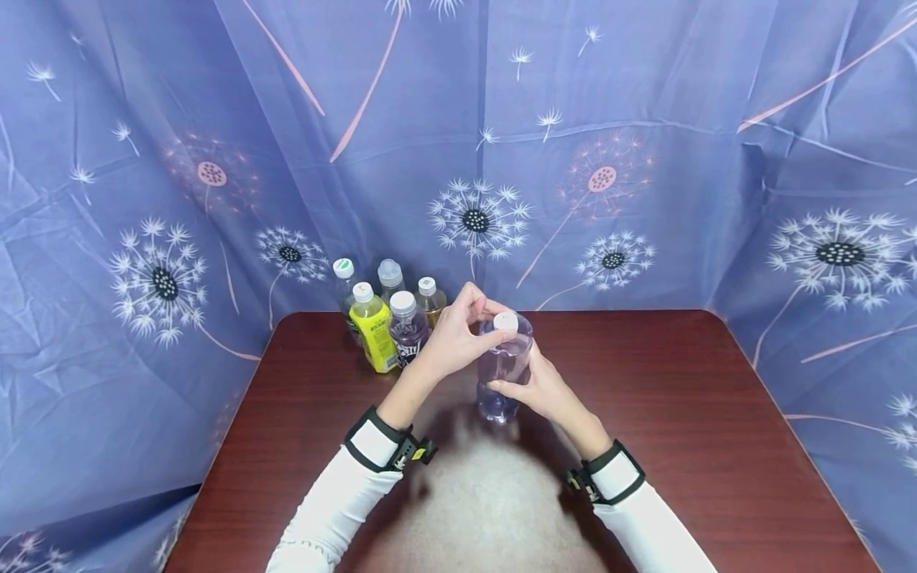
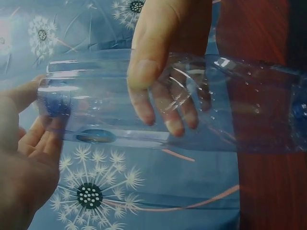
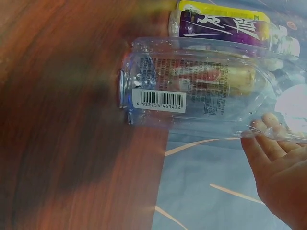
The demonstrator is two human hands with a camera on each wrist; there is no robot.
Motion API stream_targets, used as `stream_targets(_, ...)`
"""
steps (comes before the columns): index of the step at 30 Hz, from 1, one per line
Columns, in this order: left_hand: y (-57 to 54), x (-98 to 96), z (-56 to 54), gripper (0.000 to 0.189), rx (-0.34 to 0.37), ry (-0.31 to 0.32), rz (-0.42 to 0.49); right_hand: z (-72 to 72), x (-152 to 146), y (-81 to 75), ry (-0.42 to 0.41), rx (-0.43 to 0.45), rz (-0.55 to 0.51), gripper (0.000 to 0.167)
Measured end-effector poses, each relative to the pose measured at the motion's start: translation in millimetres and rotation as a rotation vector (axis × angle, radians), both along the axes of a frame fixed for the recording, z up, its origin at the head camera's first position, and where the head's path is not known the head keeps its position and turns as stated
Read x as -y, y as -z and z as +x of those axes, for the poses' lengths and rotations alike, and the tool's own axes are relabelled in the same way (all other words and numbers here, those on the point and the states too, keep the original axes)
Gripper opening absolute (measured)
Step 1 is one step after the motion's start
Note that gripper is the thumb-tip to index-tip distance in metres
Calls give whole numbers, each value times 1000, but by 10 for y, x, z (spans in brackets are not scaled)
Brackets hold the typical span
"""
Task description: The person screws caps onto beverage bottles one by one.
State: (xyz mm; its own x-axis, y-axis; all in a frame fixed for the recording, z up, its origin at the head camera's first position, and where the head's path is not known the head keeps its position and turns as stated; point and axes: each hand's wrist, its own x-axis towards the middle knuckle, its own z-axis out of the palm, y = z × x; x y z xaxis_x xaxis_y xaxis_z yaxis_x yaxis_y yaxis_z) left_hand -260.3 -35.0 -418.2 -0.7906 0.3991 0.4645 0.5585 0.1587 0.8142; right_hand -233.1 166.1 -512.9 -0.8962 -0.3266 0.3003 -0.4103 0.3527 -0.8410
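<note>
A large clear bluish plastic bottle (image 1: 501,366) stands roughly upright between both hands. My right hand (image 1: 542,387) grips its body, with the thumb on the near side. At the top, my left hand (image 1: 454,338) holds the white cap (image 1: 505,321) between the thumb and curled fingers. In the left wrist view, the left fingers (image 2: 41,136) sit around the bottle's top end, while the right hand (image 2: 163,48) spans the body. A barcode label (image 3: 159,100) shows through the bottle in the right wrist view. Whether the base touches the table is unclear.
Several capped bottles stand together at the table's back left, among them a yellow bottle (image 1: 374,334) and a purple-labelled bottle (image 1: 408,328). The reddish-brown table (image 1: 680,398) ends against a blue dandelion-print curtain (image 1: 401,159) at the back.
</note>
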Motion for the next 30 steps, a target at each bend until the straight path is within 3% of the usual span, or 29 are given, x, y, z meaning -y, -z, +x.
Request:
stream_targets(4, 34, -30, 26, 58, 39, -8, 55, 9, 2, -1, -4, -21, -3, 89)
stream_targets(13, 87, -94, 31, 62, -22, -98, 125, -6, 19, 9, 2, -15, -23, 94)
stream_targets(18, 60, -84, -10, 58, 34, -8, 139, 34, 17, -51, 30, -20, 18, 90)
stream_targets(23, -1, -41, -59, 55, 44, 76, 86, 170, 51, -331, 30, 29, 35, 83)
stream_targets(27, -16, -10, -69, 52, 45, 97, 28, 228, 69, -433, 16, 26, 34, 79)
stream_targets(30, 2, 2, -43, 52, 9, 54, -4, 216, 78, -415, 0, -7, 18, 78)
